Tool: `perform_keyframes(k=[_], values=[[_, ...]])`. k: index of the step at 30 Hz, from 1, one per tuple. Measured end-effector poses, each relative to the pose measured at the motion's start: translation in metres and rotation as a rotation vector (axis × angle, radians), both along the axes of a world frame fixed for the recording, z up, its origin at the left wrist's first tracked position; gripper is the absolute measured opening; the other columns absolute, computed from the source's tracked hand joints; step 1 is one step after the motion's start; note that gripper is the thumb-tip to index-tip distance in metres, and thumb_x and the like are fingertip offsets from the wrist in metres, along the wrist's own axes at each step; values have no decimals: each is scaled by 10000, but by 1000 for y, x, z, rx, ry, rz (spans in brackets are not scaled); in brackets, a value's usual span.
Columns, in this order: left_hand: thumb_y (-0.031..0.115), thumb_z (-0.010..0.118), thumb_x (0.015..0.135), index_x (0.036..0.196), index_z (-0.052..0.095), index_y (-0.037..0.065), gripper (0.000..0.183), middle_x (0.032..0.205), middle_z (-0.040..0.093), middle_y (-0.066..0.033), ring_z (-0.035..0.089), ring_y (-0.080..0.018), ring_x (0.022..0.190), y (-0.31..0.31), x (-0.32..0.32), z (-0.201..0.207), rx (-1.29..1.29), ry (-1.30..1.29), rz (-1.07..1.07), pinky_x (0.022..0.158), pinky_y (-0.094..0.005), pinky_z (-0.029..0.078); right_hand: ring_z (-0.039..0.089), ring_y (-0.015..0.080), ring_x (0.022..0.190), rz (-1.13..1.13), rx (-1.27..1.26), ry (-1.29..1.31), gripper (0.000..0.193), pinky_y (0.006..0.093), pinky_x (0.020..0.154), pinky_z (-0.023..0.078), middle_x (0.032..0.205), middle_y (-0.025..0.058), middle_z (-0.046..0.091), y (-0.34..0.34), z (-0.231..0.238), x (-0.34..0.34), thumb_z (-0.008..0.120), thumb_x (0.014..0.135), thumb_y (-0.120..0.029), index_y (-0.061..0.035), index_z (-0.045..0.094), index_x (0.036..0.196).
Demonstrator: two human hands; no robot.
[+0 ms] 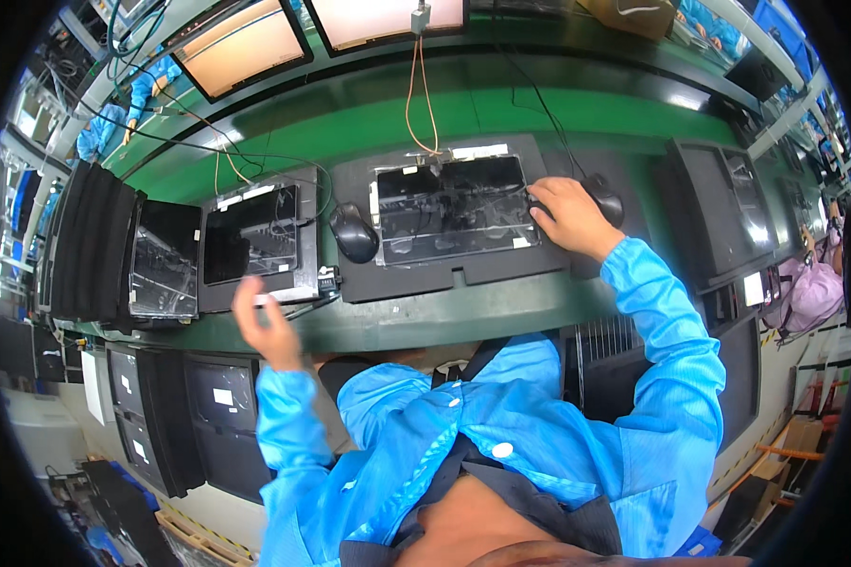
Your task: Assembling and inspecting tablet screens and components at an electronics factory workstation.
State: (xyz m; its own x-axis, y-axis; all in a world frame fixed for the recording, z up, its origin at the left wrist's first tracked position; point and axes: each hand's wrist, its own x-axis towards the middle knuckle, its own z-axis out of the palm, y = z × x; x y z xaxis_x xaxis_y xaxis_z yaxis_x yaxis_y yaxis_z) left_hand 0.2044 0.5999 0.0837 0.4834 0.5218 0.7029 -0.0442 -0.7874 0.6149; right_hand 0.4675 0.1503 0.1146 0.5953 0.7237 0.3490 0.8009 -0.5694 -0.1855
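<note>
In front of me a dark display panel [454,208] with a glossy clear film lies on a black foam pad [397,285]. My right hand [575,219] is at the panel's right edge, fingertips on or just over it and the thumb apart from them. My left hand [267,326] is raised at the table's near edge, slightly blurred, with its fingers apart and nothing visible in it. Beyond it a second dark panel [251,234] rests on another pad, and a third film-covered panel [164,257] leans to its left. A thin cable [424,104] drops to the middle panel's top edge.
A black mouse [354,232] sits between the two pads; another mouse [603,197] is right of my right hand. Black foam trays [90,246] are stacked at left, more trays [719,213] at right. Two lit monitors [241,47] stand at the back. Other people work beyond.
</note>
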Motion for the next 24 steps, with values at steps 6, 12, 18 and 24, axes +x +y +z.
perform_keyframes(k=[6,12,18,24], values=[[132,750,903,1294,660,39,412,1276,678,-138,629,-278,1228,-172,8,31,-91,428,-1247,1029,-406,505,603,337,1137,69,-30,84,281,457,993,466,1159,136,646,1,1,11,705,880,-121,-17,697,1141],[226,597,1034,1499,401,-43,572,1503,501,-219,547,-333,1349,-201,55,7,-1695,592,-1178,1142,-457,455,614,316,1079,38,20,118,206,445,976,477,1094,101,661,4,-1,22,725,873,-119,-29,710,1058],[322,596,1025,1518,246,-106,741,1508,433,-313,473,-399,1406,-211,104,8,-2257,524,-1014,1172,-496,427,654,324,1002,169,-51,24,132,443,930,500,1040,117,665,6,32,16,707,874,-105,-34,663,976],[193,652,1017,1233,630,2,289,1245,691,-110,642,-253,1199,-231,110,-1,-2130,104,-1053,1077,-449,517,720,331,871,-121,-125,414,250,421,708,562,961,189,713,7,74,-34,759,842,-213,-31,623,946]])
